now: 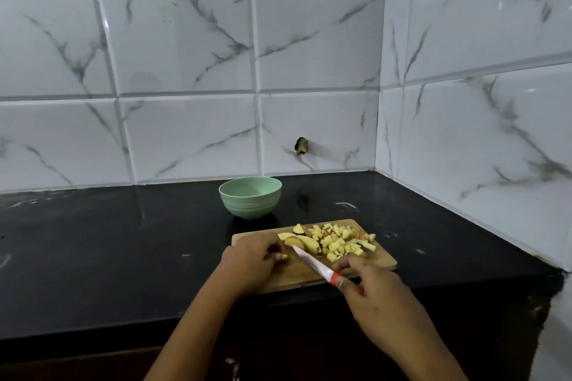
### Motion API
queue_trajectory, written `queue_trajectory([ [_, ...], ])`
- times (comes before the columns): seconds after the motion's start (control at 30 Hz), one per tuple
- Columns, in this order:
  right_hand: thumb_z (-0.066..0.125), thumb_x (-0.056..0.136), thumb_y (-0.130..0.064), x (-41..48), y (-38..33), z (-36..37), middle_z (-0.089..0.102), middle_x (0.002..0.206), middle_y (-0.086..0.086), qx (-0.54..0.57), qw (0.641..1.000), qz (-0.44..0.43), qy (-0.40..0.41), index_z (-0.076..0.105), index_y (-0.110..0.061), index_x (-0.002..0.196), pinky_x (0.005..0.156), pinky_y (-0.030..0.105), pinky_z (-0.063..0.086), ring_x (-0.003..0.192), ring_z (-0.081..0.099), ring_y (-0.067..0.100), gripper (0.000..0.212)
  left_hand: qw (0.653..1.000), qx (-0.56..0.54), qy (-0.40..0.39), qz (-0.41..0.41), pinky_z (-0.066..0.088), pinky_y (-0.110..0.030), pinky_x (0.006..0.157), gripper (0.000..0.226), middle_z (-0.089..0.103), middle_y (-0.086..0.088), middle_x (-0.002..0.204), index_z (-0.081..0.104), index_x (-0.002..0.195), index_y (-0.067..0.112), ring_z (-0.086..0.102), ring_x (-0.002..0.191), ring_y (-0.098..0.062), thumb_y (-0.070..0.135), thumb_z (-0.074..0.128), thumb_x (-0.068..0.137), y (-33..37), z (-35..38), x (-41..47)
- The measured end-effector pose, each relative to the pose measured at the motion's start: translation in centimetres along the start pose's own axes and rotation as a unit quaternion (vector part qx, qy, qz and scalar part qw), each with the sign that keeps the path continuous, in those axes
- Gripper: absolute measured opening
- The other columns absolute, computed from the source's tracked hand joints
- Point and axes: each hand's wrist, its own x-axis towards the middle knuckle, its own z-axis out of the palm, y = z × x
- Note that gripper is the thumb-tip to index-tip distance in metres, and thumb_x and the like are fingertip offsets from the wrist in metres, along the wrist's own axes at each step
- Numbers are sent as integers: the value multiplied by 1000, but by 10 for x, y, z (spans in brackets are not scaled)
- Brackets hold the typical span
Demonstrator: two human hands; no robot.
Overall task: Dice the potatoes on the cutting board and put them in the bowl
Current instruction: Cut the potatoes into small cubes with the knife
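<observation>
lying in a loose heap on the far right part of the pale wooden cutting board, the small yellow potato cubes touch one another, and a few larger brown-skinned potato wedges sit just left of them. near the board's front left, the left hand has its fingers curled down, pinching a little potato piece against the wood. beside it the white-bladed knife with a red collar slants across the board, tip toward the wedges. the right hand is clenched around the knife's handle at the board's near edge, with a fingertip by the red collar. behind the board, apart from it, the light green ribbed bowl stands upright; no potato shows in the part of its inside that can be seen. everything rests on a glossy black stone countertop, which meets white marble-veined wall tiles at the back and on the right.
</observation>
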Motion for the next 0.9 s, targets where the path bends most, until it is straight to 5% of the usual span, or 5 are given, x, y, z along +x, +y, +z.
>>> queue_trajectory([
  [0.2,45,96,-43,-4,-8,-16,55,84,-18,-63,998,15,16,53,-44,106,59,19,47,73,56,1,13,999,-22,34,-5,42,-30,83,12,56,16,101,62,99,34,51,99,-8,37,53,93,5,5,-1],
  [0.3,39,98,-44,-10,-17,-10,57,104,-18,-66,998,-6,24,48,-45,127,67,19,47,87,56,1,30,995,-29,90,-20,39,-28,82,15,54,19,87,65,101,37,46,87,0,41,56,91,7,7,-7],
  [0.4,35,100,-42,-14,-30,1,54,128,-14,-78,996,-30,17,32,-44,142,83,23,47,109,54,5,42,991,-65,110,-33,46,-27,86,17,62,19,95,67,105,36,53,92,-1,35,59,90,7,10,-15],
  [0.5,34,102,-37,-14,-40,9,54,128,-11,-93,995,-29,-7,29,-43,144,81,23,46,109,55,7,43,984,-104,133,-64,49,-30,89,18,66,15,104,70,102,36,55,100,-6,27,61,88,5,15,-17],
  [0.9,46,97,-16,4,-49,34,60,115,0,-239,967,-19,-83,16,-29,149,73,29,47,97,60,14,61,974,-120,177,-70,42,-27,87,7,53,25,85,71,89,35,34,94,0,31,66,85,5,19,-19],
])
